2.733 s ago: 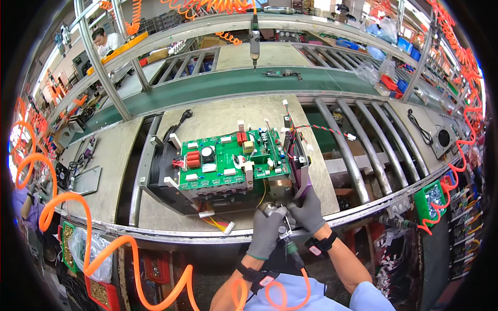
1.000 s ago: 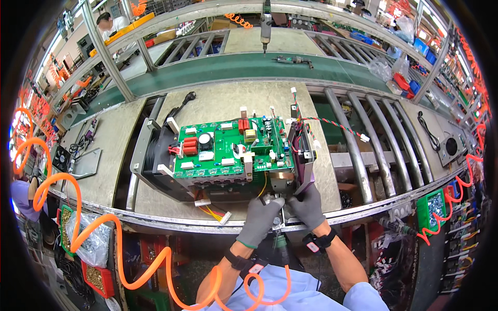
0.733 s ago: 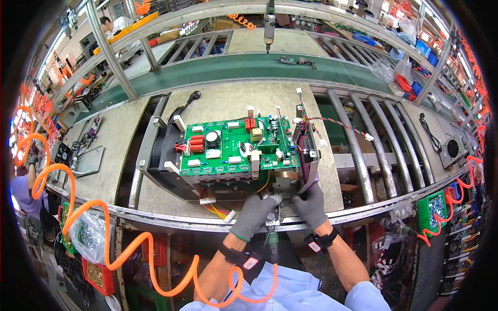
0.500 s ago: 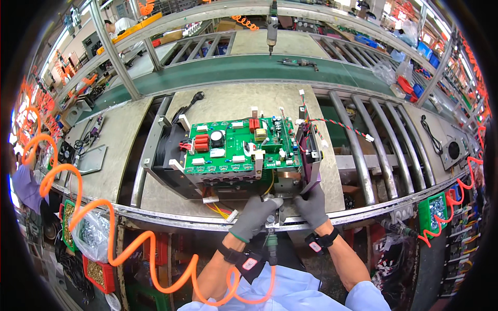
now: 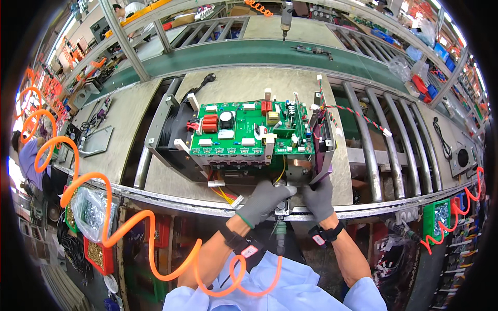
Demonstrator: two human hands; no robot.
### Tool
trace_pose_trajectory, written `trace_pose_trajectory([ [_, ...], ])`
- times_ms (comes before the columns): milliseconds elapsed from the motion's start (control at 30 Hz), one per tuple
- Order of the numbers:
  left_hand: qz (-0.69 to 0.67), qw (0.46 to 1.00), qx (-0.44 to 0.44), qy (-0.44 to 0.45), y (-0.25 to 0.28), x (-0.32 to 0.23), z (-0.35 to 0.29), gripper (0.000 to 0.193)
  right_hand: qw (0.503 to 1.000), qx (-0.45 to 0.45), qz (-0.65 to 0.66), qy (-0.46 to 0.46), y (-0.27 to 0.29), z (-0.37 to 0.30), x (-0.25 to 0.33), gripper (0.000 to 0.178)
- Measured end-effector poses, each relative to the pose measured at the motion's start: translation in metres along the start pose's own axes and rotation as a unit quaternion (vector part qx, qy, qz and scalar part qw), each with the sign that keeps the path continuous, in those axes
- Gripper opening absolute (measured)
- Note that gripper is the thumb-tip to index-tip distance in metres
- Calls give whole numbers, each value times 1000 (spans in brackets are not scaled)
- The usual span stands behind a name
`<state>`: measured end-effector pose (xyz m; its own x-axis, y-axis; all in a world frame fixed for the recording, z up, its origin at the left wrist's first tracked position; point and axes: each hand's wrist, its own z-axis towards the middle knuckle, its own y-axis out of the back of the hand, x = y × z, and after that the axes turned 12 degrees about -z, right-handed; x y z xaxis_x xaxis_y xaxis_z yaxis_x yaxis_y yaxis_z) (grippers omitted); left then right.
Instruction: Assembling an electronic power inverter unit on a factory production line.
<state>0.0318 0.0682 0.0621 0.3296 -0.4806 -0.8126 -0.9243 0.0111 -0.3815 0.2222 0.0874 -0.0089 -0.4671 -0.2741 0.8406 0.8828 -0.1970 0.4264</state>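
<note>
An open electrical unit stands in front of me, with a green circuit board (image 5: 238, 129) on top and a black fan housing (image 5: 179, 136) at its left end. My left hand (image 5: 265, 201), in a grey glove, is closed around an air tool (image 5: 281, 208) at the unit's front edge. The tool's green coupling (image 5: 280, 228) points toward me and joins an orange coiled hose (image 5: 181, 267). My right hand (image 5: 318, 201), also gloved, is closed at the lower front corner of the purple end panel (image 5: 322, 161); its fingertips are partly hidden. Beside my left hand hangs a white connector (image 5: 237, 201) on yellow and red wires.
Metal rollers (image 5: 386, 147) lie right of the unit's board. A red-and-black twisted cable (image 5: 358, 118) reaches over them. A red bin of screws (image 5: 98, 257) and a green bin (image 5: 437, 217) flank the line's front edge. Overhead hangs a power screwdriver (image 5: 286, 20).
The whole view has shifted, so the unit sits slightly higher and further right. Both hands keep about the same place at the unit's front right corner.
</note>
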Motion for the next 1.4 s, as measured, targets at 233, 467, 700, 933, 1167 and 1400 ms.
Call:
trace_pose_trajectory([
  [233, 52, 998, -17, 35, -2, -15, -1, 28, 1000, -11, 4, 4, -1, 1, -1, 49],
  [467, -33, 996, -3, 78, 0, -12, -1, 24, 1000, -11, -3, -9, -2, 1, -2, 50],
  [700, -68, 991, -17, 116, -2, -17, 2, 17, 999, 7, 20, -45, -4, -1, -4, 48],
  [933, -67, 994, 22, 80, 2, -11, 8, 22, 997, 8, 21, -68, -6, -1, -5, 45],
  [1167, -175, 981, 55, 71, 5, -1, 8, 22, 999, -11, 32, -40, -7, -1, -2, 38],
  [1400, -88, 995, 26, 28, 4, -6, -13, 21, 999, -46, -1, 5, -4, 1, 8, 29],
])
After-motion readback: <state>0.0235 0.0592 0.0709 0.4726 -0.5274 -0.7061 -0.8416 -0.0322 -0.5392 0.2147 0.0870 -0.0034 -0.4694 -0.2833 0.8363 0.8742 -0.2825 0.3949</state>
